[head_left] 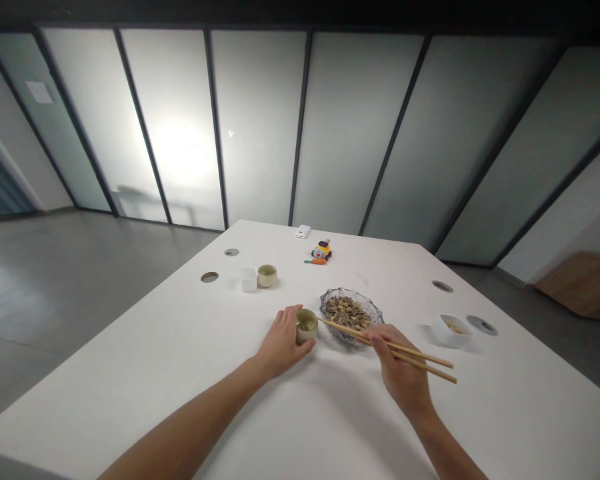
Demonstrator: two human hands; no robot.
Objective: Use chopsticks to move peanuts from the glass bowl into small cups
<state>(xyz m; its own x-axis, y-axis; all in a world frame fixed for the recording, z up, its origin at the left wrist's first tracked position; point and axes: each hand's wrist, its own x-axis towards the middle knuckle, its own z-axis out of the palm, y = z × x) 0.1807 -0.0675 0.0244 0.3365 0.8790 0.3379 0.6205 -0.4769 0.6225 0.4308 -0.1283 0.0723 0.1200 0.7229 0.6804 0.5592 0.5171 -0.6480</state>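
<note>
My left hand (282,344) is curled around a small tan cup (307,325) standing on the white table (180,373). My right hand (399,370) grips a pair of wooden chopsticks (410,353). Their tips reach to the rim of the tan cup, crossing the near edge of a glass dish (351,313) filled with sunflower seeds (347,311). The dish sits just right of the cup, between my two hands.
A white bowl (452,330) stands right of the dish. Farther back are a white cup (249,279) beside another tan cup (267,275), a small toy (321,252) and a white box (303,231). Round cable holes (209,277) dot the tabletop. Frosted glass panels stand behind.
</note>
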